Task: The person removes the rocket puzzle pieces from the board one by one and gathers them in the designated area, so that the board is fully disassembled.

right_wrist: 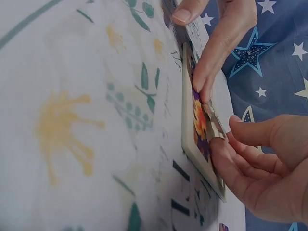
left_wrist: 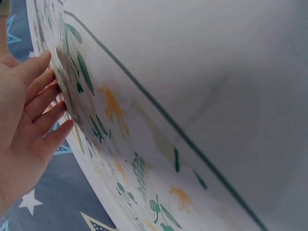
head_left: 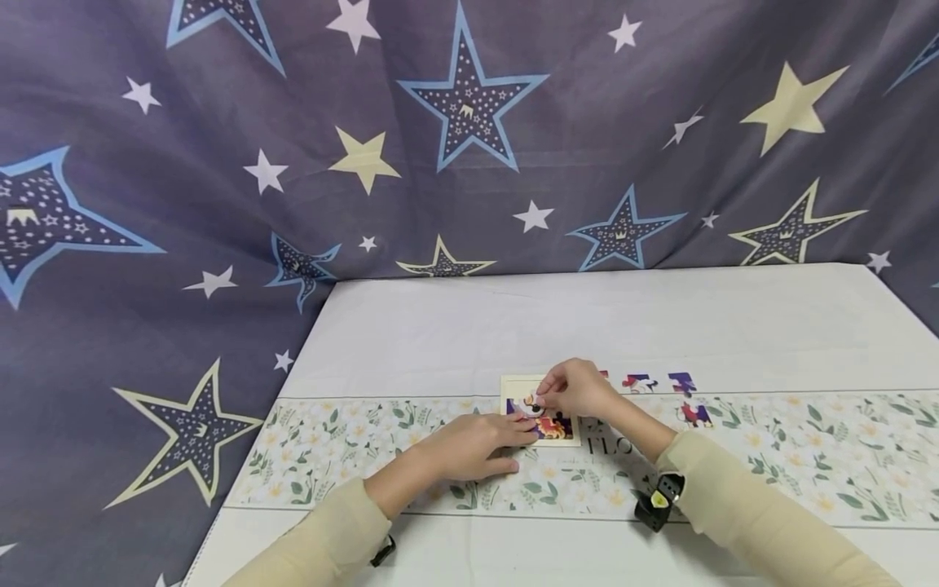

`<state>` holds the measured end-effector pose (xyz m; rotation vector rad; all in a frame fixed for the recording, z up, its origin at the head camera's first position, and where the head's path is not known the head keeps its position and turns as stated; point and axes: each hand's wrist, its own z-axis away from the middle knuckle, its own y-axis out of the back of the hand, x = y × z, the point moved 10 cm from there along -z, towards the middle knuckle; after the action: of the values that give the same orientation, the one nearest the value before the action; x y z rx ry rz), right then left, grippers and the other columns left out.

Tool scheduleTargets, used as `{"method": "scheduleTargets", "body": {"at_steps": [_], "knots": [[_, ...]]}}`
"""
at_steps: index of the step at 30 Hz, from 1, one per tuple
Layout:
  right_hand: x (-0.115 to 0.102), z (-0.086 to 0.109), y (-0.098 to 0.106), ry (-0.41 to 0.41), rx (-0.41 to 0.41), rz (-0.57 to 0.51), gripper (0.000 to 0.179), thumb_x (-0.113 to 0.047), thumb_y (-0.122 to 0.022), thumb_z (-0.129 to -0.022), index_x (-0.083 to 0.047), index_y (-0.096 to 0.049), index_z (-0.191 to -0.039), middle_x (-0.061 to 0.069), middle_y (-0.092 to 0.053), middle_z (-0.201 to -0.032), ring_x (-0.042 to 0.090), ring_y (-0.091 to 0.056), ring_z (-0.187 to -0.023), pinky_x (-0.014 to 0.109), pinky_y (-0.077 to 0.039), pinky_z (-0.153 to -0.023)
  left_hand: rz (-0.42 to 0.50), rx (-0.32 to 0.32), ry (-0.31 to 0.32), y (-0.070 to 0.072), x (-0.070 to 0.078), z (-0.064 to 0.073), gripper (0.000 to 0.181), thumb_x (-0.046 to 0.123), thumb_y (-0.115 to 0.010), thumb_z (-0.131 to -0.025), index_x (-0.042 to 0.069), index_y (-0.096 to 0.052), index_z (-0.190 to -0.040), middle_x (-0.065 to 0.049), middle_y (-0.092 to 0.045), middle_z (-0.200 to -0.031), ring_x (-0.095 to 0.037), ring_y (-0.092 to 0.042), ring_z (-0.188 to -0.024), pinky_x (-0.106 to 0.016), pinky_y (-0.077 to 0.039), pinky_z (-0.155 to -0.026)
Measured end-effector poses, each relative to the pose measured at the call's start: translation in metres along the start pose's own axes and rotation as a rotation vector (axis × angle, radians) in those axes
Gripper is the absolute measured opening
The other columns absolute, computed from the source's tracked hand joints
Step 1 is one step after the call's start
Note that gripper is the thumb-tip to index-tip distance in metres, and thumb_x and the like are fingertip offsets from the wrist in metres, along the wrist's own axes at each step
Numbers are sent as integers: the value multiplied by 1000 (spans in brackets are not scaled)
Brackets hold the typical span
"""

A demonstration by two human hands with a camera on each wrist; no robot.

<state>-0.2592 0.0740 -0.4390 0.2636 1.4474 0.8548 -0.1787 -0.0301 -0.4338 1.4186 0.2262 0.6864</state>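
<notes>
A small jigsaw puzzle tray (head_left: 504,393) with a cream rim lies on the white, flower-printed cloth. Purple, orange and red pieces fill its lower part. Over the tray, my right hand (head_left: 581,390) pinches a puzzle piece (right_wrist: 215,121) between thumb and fingers; in the right wrist view the piece is tilted, with one edge close to the picture. My left hand (head_left: 475,445) reaches in from the left, its fairly straight fingertips resting on the tray's lower left area. In the left wrist view, the left fingers (left_wrist: 44,98) lie along the tray's edge.
Loose puzzle pieces lie right of the tray: one white and red (head_left: 641,382), one purple (head_left: 681,382), one purple and red (head_left: 695,415). Another peeks out behind the right hand. A star-patterned curtain (head_left: 469,204) hangs behind and left of the table.
</notes>
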Motion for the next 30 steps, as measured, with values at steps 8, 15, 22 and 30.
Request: {"method": "scheduleTargets", "body": {"at_steps": [8, 15, 22, 30], "knots": [[-7, -3, -4, 44, 54, 0, 8, -7, -75, -81, -4, -72, -88, 5, -72, -76, 7, -63, -59, 22, -52, -55, -17, 3, 3, -1, -1, -2, 48, 37, -55, -97, 22, -48, -142, 4, -42, -151, -13, -39, -142, -34, -40, -113], [-7, -3, -5, 22, 71, -66, 6, -6, -74, -81, -4, -72, -86, 5, -72, -73, 9, -65, -57, 24, -54, -53, -16, -1, 10, -1, 0, 0, 48, 37, -55, -97, 22, -49, -142, 5, -43, -151, -13, -39, -142, -34, -41, -112], [4, -3, -4, -20, 77, -132, 10, -5, -74, -81, -2, -71, -90, 6, -72, -73, 12, -68, -58, 26, -57, -56, -11, 9, 1, 1, 1, 0, 47, 35, -56, -97, 20, -50, -141, 3, -45, -149, -14, -40, -142, -34, -40, -113], [15, 1, 2, -51, 85, -163, 18, -6, -75, -80, -1, -73, -97, 6, -72, -75, 10, -66, -61, 26, -58, -58, -21, 6, -1, 0, 0, 0, 47, 36, -55, -97, 21, -50, -141, 5, -45, -150, -14, -39, -142, -34, -40, -113]]}}
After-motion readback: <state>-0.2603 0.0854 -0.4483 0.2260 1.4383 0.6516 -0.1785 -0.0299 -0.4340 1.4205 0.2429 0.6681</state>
